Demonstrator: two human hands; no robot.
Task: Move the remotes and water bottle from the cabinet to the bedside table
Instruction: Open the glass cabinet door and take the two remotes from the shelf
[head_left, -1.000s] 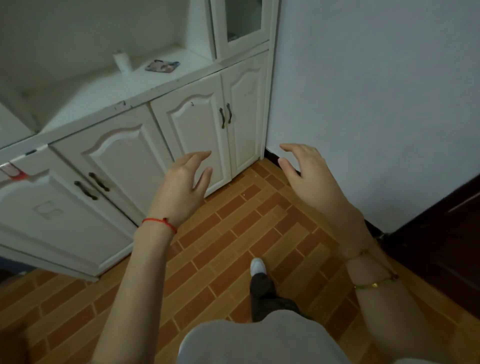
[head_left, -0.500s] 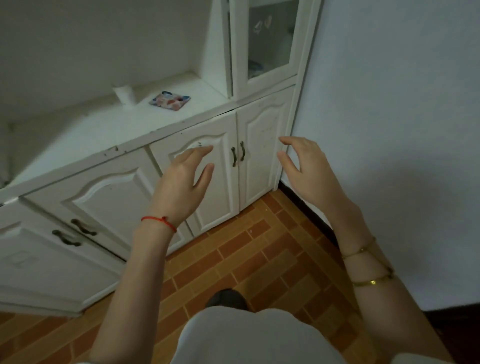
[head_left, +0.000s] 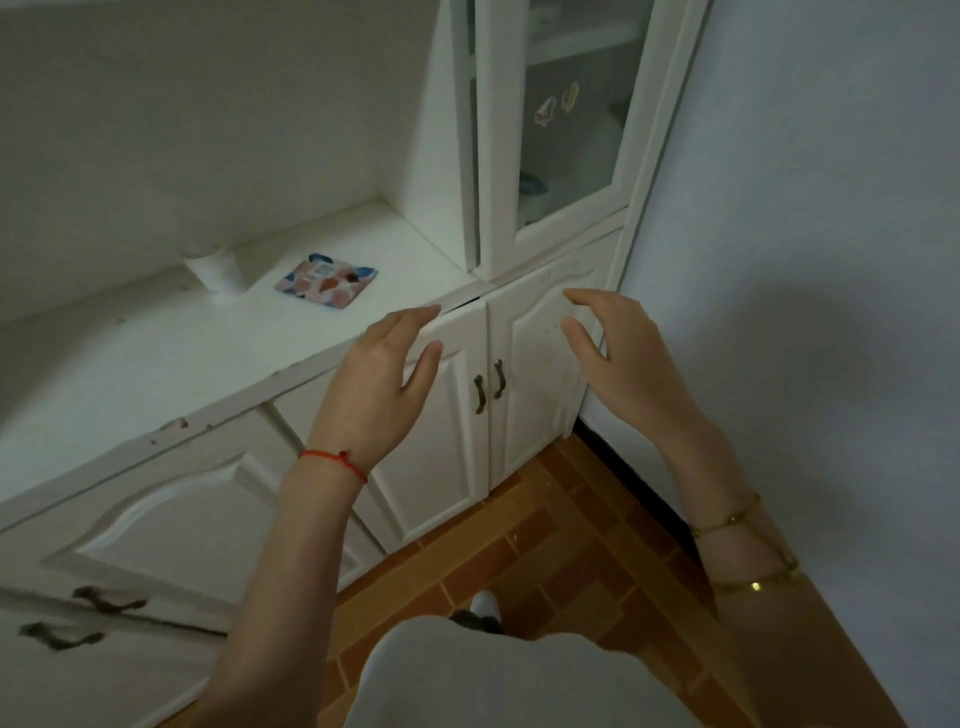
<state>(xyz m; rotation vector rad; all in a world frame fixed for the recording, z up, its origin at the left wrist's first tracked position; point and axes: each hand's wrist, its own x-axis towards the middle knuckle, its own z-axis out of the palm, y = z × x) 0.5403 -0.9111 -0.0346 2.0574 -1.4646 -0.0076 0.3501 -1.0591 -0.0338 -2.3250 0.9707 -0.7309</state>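
Note:
A white cabinet (head_left: 156, 364) fills the left and middle of the view, with a counter top and shut lower doors. My left hand (head_left: 379, 384) hovers open over the counter's front edge, fingers spread, holding nothing. My right hand (head_left: 618, 358) is open too, raised in front of the right lower door, apart from it. No remote or water bottle shows anywhere. A small white cup-like object (head_left: 215, 267) stands at the back of the counter. Beside it lies a flat square coaster (head_left: 326, 280) with coloured patches.
A tall glass-door unit (head_left: 566, 130) rises at the counter's right end, with dim items behind the glass. Two dark handles (head_left: 489, 385) sit between the lower doors. A pale wall (head_left: 805, 260) closes the right side. The floor (head_left: 561, 561) is orange brick tile.
The view has come closer to the cabinet and tilted up, so the counter and glass door look larger. Both hands stay raised and open, now level with the counter edge.

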